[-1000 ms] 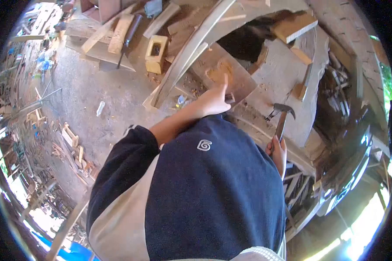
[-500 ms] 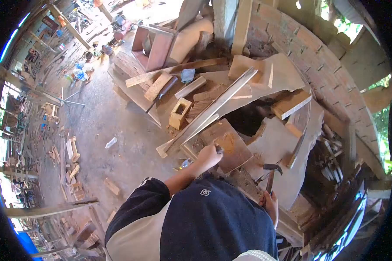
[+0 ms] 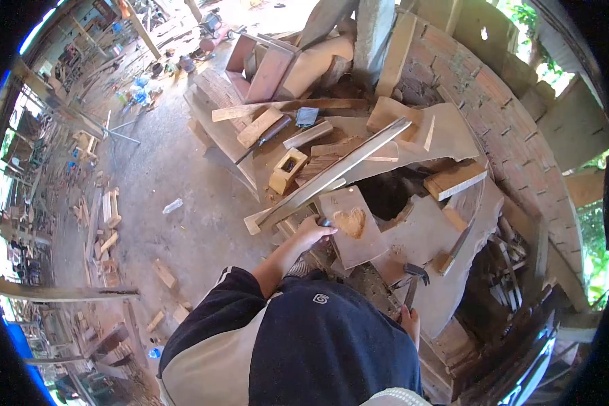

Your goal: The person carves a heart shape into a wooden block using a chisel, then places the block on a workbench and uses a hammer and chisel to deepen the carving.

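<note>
My left hand (image 3: pixel 310 233) is closed around a chisel (image 3: pixel 325 222), seen only as a short dark piece pointing at the board. Beside it lies a flat wooden board (image 3: pixel 365 252), tilted on the bench, with a rough heart-shaped carved patch (image 3: pixel 350 223) in lighter wood. My right hand (image 3: pixel 410 321) grips a claw hammer (image 3: pixel 411 295) by its wooden handle, low at the right of my body. The dark hammer head is upward, close over the worn bench slab (image 3: pixel 423 233).
A long narrow strip (image 3: pixel 338 174) crosses the bench beyond the board. Behind it are a hollowed wooden block (image 3: pixel 287 170), a blue square piece (image 3: pixel 307 117) and offcuts. A dark hole (image 3: pixel 386 196) opens in the slab. A brick wall (image 3: pixel 480 95) stands right; wood scraps (image 3: pixel 164 273) litter the floor.
My left hand has drawn back to the left, off the carved patch, so the heart shape now shows. The board sits turned differently. My right hand and the hammer have shifted slightly left and down.
</note>
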A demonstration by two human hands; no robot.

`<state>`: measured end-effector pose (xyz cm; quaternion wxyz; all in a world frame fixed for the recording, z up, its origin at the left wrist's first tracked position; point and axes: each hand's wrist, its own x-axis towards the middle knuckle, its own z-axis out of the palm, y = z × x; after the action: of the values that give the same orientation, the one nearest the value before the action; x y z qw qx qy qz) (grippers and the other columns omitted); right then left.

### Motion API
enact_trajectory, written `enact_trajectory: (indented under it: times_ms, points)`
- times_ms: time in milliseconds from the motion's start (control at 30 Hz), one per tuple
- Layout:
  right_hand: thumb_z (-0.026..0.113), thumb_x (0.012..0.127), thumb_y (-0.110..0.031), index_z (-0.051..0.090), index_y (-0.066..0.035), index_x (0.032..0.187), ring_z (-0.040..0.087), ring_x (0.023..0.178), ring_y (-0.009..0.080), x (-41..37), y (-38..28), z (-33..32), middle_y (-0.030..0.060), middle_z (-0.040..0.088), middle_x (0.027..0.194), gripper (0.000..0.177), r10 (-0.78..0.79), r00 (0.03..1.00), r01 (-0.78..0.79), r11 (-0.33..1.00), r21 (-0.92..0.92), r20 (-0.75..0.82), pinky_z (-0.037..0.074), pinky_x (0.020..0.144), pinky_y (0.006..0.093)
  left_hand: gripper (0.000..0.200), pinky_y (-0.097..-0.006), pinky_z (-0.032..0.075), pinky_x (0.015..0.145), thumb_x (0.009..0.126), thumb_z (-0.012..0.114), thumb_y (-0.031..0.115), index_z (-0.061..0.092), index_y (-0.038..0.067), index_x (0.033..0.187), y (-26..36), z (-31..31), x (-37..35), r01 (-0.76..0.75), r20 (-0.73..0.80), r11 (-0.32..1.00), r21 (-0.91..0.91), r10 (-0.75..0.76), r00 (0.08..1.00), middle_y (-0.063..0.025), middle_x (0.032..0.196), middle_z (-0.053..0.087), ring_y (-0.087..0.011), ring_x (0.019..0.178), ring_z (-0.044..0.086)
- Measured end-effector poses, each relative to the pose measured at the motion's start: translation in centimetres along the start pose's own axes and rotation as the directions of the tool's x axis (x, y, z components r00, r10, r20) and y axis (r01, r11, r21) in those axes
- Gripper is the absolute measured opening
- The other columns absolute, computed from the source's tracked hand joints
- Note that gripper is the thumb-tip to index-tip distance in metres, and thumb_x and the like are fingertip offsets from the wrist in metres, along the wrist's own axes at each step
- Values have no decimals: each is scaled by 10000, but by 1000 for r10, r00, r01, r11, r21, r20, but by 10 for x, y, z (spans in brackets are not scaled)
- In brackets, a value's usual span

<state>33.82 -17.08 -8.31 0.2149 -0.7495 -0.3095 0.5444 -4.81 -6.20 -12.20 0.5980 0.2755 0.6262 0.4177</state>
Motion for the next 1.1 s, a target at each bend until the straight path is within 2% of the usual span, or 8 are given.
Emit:
enact_trajectory:
  times_ms: [100, 200, 300, 433, 700, 800, 967, 1100]
  points:
    - [564, 976, -314, 515, -37, 877, 532, 505, 157, 5, -1, 0, 62, 549, 639, 297, -2, 1000, 3, 996, -87, 4, 446, 460, 317, 376, -296, 499, 585, 764, 807, 237, 625, 10, 1004, 18, 3, -11, -67, -51, 997, 41, 70, 996, -83, 807, 668, -120, 661, 619]
    - [570, 976, -309, 518, -42, 883, 520, 506, 150, 9, 4, -2, 58, 547, 639, 287, -34, 999, 36, 992, -121, 23, 428, 464, 314, 362, -330, 509, 629, 758, 803, 189, 610, 16, 1010, 33, 13, -28, -316, -172, 902, 294, 376, 911, -88, 787, 665, -161, 669, 629]
    - [596, 967, -310, 520, -50, 881, 499, 511, 140, 16, 13, -2, 40, 531, 631, 284, -40, 997, 42, 999, -31, 59, 396, 461, 311, 272, -373, 510, 655, 767, 782, 159, 614, 50, 950, 45, 29, -47, -563, -252, 644, 518, 744, 619, -145, 808, 664, -271, 719, 670]
    - [629, 952, -313, 538, -53, 917, 483, 523, 133, 24, 24, -4, 23, 526, 652, 277, -71, 996, 69, 997, 38, 50, 378, 469, 309, 220, -369, 511, 609, 769, 779, 148, 624, 63, 900, 28, 25, -46, -622, -121, 477, 622, 842, 525, -137, 761, 639, -321, 715, 670]
    - [630, 951, -308, 545, -54, 949, 486, 526, 137, 36, 26, -7, 23, 532, 674, 267, -57, 997, 58, 998, -28, 47, 390, 468, 306, 191, -368, 486, 600, 785, 747, 123, 593, 40, 860, 2, 5, -46, -567, -203, 560, 604, 796, 570, -147, 743, 607, -324, 680, 634]
    - [625, 954, -299, 538, -55, 938, 487, 517, 136, 34, 19, -4, 22, 523, 659, 259, -3, 1000, 3, 1000, 9, 27, 387, 458, 305, 199, -377, 481, 621, 787, 736, 113, 597, 28, 902, -2, 6, -47, -678, -235, 517, 522, 851, 469, -162, 767, 600, -336, 704, 624]
    - [589, 973, -271, 528, -61, 905, 488, 500, 137, 30, 12, -2, 29, 518, 636, 229, -51, 997, 53, 998, -38, 49, 375, 446, 301, 233, -380, 493, 669, 797, 705, 105, 588, 31, 984, -5, 5, -35, -560, -212, 638, 529, 738, 641, -179, 823, 628, -351, 761, 642]
    - [581, 975, -264, 528, -62, 905, 476, 495, 136, 25, 5, -2, 31, 531, 643, 221, -24, 999, 27, 997, -68, 33, 369, 441, 304, 242, -365, 500, 686, 801, 707, 105, 607, 37, 1010, 1, -5, -28, -558, -213, 669, 492, 713, 668, -168, 836, 656, -305, 775, 669]
